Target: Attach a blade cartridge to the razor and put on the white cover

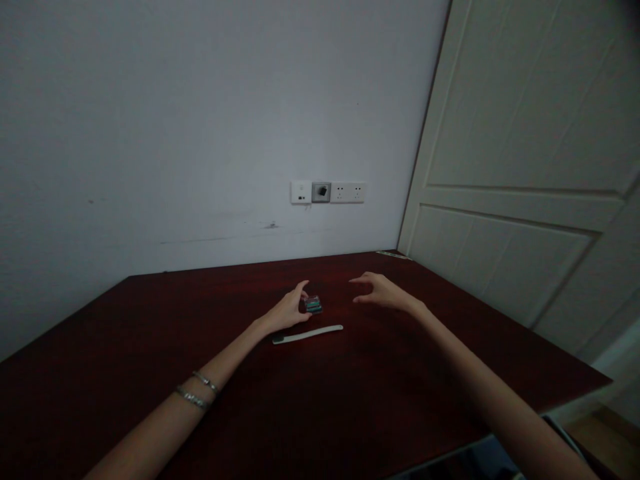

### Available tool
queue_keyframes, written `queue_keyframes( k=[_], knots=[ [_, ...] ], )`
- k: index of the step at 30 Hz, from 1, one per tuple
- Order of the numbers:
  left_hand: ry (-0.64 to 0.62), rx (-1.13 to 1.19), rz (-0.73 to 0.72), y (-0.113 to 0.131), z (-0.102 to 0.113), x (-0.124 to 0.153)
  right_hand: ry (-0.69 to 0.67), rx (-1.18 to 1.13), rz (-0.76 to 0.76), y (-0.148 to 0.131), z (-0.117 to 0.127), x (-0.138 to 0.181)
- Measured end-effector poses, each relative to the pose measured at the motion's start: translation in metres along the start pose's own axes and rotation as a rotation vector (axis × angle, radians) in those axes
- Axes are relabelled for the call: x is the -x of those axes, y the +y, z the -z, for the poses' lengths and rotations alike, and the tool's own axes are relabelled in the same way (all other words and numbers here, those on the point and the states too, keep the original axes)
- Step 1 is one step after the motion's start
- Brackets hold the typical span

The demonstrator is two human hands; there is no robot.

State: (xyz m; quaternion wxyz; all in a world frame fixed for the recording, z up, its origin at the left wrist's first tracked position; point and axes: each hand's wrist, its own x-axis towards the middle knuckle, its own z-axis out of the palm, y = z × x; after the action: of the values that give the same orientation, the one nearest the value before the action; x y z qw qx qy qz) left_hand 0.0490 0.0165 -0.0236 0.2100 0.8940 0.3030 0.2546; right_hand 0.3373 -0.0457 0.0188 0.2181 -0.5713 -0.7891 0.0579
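The left grip (287, 312) is bent around the left side of a small see-through box (313, 305), with the thumb by the near edge and the fingers by the far edge. So the step in hand looks like holding the box or getting it set in place, while the right grip (383, 291) hangs a little way off to the right with nothing in it. Its thumb and fingers are spread apart and point at the box. I cannot tell if the left grip is pinching the box hard or just resting by it. I think any move with the box calls for a soft, careful squeeze on its edges, and for the right grip to come across the gap if both are to hold it. The box is near the middle of the dark red surface (240, 427). It looks like the only container here. There is something blue-green in it or on it, but it is too small and dim to say what that is, or if there is a lid. A long, thin, pale strip (310, 334) with a dark left end lies on the near side of the box, just apart from it, close below the left thumb.
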Motion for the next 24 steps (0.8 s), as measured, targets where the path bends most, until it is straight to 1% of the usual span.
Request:
queue_keyframes(
  k=[2, 4, 6, 8, 10, 13, 17, 19, 22, 24],
  knots=[
    [-0.002, 0.015, -0.041, 0.008, 0.000, -0.001, -0.066, -0.059, 0.124, -0.027, -0.004, -0.004],
    [-0.006, 0.024, -0.082, 0.019, 0.001, -0.001, -0.123, -0.077, 0.214, -0.047, -0.008, -0.006],
    [-0.026, 0.033, -0.116, 0.031, 0.003, 0.001, -0.153, -0.052, 0.271, -0.060, -0.011, -0.008],
    [-0.043, 0.049, -0.124, 0.041, 0.006, 0.003, -0.148, 0.003, 0.286, -0.065, -0.012, -0.009],
    [-0.045, 0.056, -0.134, 0.049, 0.007, 0.005, -0.128, 0.056, 0.275, -0.067, -0.013, -0.009],
    [-0.041, 0.052, -0.145, 0.053, 0.008, 0.007, -0.123, 0.085, 0.277, -0.067, -0.014, -0.006],
    [-0.032, 0.029, -0.145, 0.053, 0.005, 0.008, -0.126, 0.040, 0.279, -0.068, -0.016, -0.002],
    [-0.048, 0.013, -0.146, 0.053, 0.006, 0.007, -0.133, 0.000, 0.272, -0.066, -0.014, -0.001],
    [-0.056, -0.034, -0.116, 0.053, 0.010, 0.004, -0.146, -0.058, 0.254, -0.054, -0.004, -0.004],
    [-0.045, -0.068, -0.090, 0.052, 0.015, 0.002, -0.143, -0.070, 0.235, -0.037, 0.007, -0.008]
  ],
)
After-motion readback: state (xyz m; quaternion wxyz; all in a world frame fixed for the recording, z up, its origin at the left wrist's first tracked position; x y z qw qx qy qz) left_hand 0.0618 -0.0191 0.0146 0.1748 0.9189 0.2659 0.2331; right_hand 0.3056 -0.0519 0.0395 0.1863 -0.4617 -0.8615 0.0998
